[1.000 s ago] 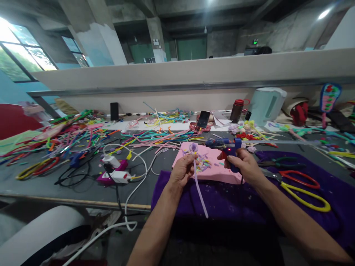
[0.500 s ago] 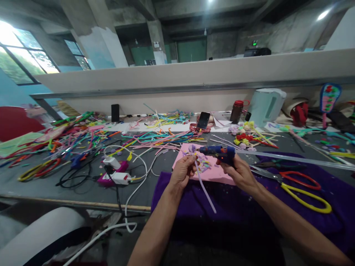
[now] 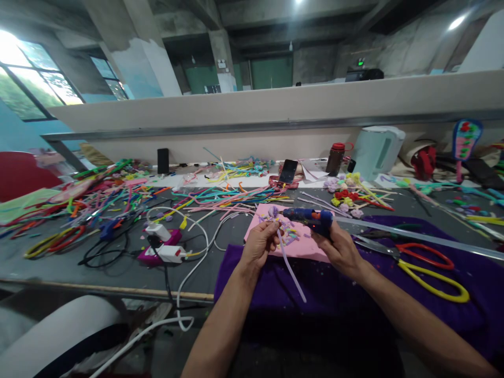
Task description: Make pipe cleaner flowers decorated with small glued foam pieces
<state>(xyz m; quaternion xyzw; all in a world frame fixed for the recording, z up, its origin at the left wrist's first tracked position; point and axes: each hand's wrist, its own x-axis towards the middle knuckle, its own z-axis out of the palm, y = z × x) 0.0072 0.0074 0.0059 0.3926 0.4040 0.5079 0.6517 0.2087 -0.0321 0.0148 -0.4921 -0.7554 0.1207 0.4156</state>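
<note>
My left hand pinches a lilac pipe-cleaner flower by its stem, which hangs down toward the front of the table. In my right hand is a blue hot glue gun, its nozzle pointing left, close to the flower head. I cannot tell whether nozzle and flower touch. A long clear glue stick sticks out of the gun's back to the right. Beneath both hands lies a pink sheet with several small cut pieces on it.
Scissors with red and yellow handles lie on purple cloth at right. A power strip with white cables is at left, near another blue glue gun. Finished flowers, a phone, a bottle and a kettle stand behind.
My right hand has shifted very slightly, and the glue gun has tilted a little. My left hand and the flower stay almost where they were.
</note>
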